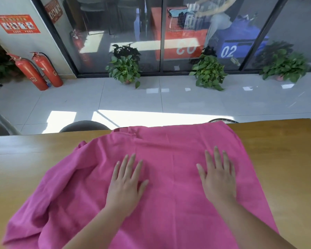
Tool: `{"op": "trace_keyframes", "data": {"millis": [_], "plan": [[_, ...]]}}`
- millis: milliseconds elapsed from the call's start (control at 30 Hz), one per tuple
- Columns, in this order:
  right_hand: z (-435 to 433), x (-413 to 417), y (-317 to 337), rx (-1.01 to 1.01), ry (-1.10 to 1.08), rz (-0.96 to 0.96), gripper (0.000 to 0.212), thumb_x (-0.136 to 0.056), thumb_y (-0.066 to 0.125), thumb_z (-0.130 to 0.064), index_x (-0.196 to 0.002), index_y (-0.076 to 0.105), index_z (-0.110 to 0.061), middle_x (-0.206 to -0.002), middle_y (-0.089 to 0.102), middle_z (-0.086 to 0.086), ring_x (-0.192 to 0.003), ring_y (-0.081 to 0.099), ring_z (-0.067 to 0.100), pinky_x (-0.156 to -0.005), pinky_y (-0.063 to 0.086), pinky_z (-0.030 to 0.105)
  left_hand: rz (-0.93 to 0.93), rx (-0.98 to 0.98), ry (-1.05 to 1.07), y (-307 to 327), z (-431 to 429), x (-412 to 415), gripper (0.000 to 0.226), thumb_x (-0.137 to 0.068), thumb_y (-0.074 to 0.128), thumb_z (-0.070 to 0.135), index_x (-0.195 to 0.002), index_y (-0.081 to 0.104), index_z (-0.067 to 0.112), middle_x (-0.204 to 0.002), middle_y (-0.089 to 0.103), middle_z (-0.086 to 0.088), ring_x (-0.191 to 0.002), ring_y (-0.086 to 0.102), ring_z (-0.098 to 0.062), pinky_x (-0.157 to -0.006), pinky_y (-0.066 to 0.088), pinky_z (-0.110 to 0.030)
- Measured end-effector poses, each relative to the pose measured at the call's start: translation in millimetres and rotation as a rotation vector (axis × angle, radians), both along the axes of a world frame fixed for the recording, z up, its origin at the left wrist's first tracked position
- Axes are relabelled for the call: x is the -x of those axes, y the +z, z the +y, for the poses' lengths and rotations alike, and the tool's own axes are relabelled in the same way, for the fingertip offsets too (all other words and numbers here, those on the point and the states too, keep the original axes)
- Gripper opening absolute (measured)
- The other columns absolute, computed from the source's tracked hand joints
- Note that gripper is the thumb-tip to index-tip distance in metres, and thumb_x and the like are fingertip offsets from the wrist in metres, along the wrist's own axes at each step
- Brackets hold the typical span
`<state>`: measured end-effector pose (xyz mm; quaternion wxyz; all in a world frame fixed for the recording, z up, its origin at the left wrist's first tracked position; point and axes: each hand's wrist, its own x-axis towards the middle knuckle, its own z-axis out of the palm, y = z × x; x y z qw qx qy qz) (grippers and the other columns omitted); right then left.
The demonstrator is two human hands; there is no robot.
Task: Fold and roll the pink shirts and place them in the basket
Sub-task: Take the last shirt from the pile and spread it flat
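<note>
While the pink shirt (169, 177) lies spread over the wooden surface (25, 159), both my hands press flat on it, fingers straight, gripping nothing: left hand (126, 184) near the middle, right hand (217, 177) toward the right side. Left part of the shirt is bunched and wrinkled. Potted plants (123, 69) stand on the floor beyond.

1 pink shirt (162, 177), 2 hands (124, 186) (217, 178), 2 fire ext. (30, 72) (48, 69), 3 plants (124, 69) (209, 72) (285, 66).

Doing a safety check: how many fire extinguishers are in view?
2, side by side on the floor by the left wall: the left extinguisher and the right extinguisher. A red shape in the glass beyond may be a third.
</note>
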<state>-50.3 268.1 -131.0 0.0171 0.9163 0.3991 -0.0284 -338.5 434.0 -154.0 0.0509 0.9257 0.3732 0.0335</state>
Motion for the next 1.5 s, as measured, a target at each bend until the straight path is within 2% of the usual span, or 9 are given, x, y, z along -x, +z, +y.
{"op": "trace_keyframes", "data": {"millis": [167, 367, 567, 733, 900, 1067, 1200, 1333, 1500], "plan": [[-106.5, 95.6, -8.3, -0.014, -0.012, 0.055, 0.079, -0.105, 0.021, -0.069, -0.168, 0.025, -0.023, -0.177, 0.006, 0.011, -0.163, 0.010, 0.036, -0.128, 0.023, 0.059, 0.012, 0.077, 0.060, -8.2, -77.1, 69.5, 0.068, -0.106, 0.040, 0.057, -0.160, 0.046, 0.016, -0.172, 0.028, -0.012, -0.162, 0.016, -0.031, -0.130, 0.018, -0.055], [-220.1, 174.1, -6.5, 0.053, -0.078, 0.113, 0.083, -0.100, 0.030, -0.071, -0.165, 0.034, -0.021, -0.174, 0.020, 0.017, -0.157, 0.026, 0.043, -0.120, 0.031, 0.066, 0.096, 0.100, 0.077, -6.8, -150.8, 129.4, 0.075, -0.102, 0.041, 0.062, -0.162, 0.042, 0.017, -0.174, 0.022, -0.014, -0.163, 0.012, -0.036, -0.127, 0.017, -0.065], [-260.8, 167.7, 13.1, 0.266, -0.124, 0.158, 0.089, -0.092, -0.003, -0.086, -0.166, -0.017, -0.037, -0.177, -0.014, 0.005, -0.163, -0.002, 0.036, -0.123, 0.024, 0.069, 0.087, 0.144, 0.106, 9.7, -204.0, 160.9, 0.080, -0.099, 0.046, 0.066, -0.164, 0.038, 0.019, -0.174, 0.020, -0.016, -0.160, 0.017, -0.042, -0.125, 0.024, -0.064], [-260.1, 185.9, 26.6, 0.215, -0.060, 0.177, 0.089, -0.092, -0.004, -0.083, -0.168, -0.001, -0.038, -0.177, -0.007, 0.004, -0.162, 0.005, 0.037, -0.122, 0.026, 0.070, 0.120, 0.154, 0.189, 20.3, -229.0, 179.2, 0.079, -0.097, 0.038, 0.066, -0.160, 0.041, 0.018, -0.162, 0.042, -0.018, -0.152, 0.035, -0.041, -0.121, 0.035, -0.059], [-298.4, 214.9, 19.7, 0.175, -0.052, 0.216, 0.085, -0.097, 0.004, -0.079, -0.167, 0.024, -0.034, -0.177, 0.008, 0.009, -0.160, 0.014, 0.038, -0.121, 0.028, 0.068, 0.136, 0.109, 0.106, 27.2, -245.9, 204.4, 0.076, -0.099, 0.036, 0.064, -0.156, 0.047, 0.015, -0.159, 0.046, -0.015, -0.151, 0.037, -0.038, -0.122, 0.035, -0.054], [-343.1, 218.8, 16.9, 0.194, -0.127, 0.258, 0.089, -0.093, -0.001, -0.083, -0.168, 0.005, -0.036, -0.177, -0.002, 0.008, -0.161, 0.005, 0.036, -0.120, 0.030, 0.065, 0.145, 0.099, -0.027, 35.3, -291.8, 201.2, 0.066, -0.103, 0.037, 0.061, -0.152, 0.051, 0.020, -0.155, 0.050, -0.009, -0.148, 0.041, -0.032, -0.124, 0.032, -0.052], [-372.9, 204.8, 18.9, 0.201, -0.175, 0.301, 0.088, -0.094, 0.010, -0.083, -0.168, -0.003, -0.036, -0.177, -0.005, 0.005, -0.162, 0.001, 0.033, -0.122, 0.026, 0.067, 0.128, 0.230, -0.016, 39.3, -329.6, 197.5, 0.068, -0.103, 0.032, 0.068, -0.157, 0.037, 0.028, -0.161, 0.042, 0.000, -0.152, 0.035, -0.026, -0.124, 0.034, -0.046], [-371.9, 202.2, 28.9, 0.195, -0.239, 0.347, 0.086, -0.096, 0.013, -0.082, -0.168, 0.002, -0.036, -0.176, -0.007, 0.004, -0.161, 0.002, 0.038, -0.119, 0.025, 0.073, 0.162, 0.242, -0.042, 45.1, -343.4, 207.4, 0.073, -0.104, 0.023, 0.068, -0.165, 0.023, 0.028, -0.171, 0.024, -0.004, -0.161, 0.015, -0.026, -0.130, 0.022, -0.045], [-343.1, 231.1, 34.6, 0.177, -0.088, 0.302, 0.082, -0.099, 0.009, -0.077, -0.169, 0.005, -0.033, -0.177, -0.008, 0.005, -0.162, -0.001, 0.038, -0.125, 0.017, 0.067, 0.174, 0.202, 0.020, 60.0, -336.9, 234.1, 0.074, -0.104, 0.015, 0.068, -0.168, 0.015, 0.029, -0.176, 0.006, -0.006, -0.163, 0.000, -0.027, -0.131, 0.011, -0.044]]}}
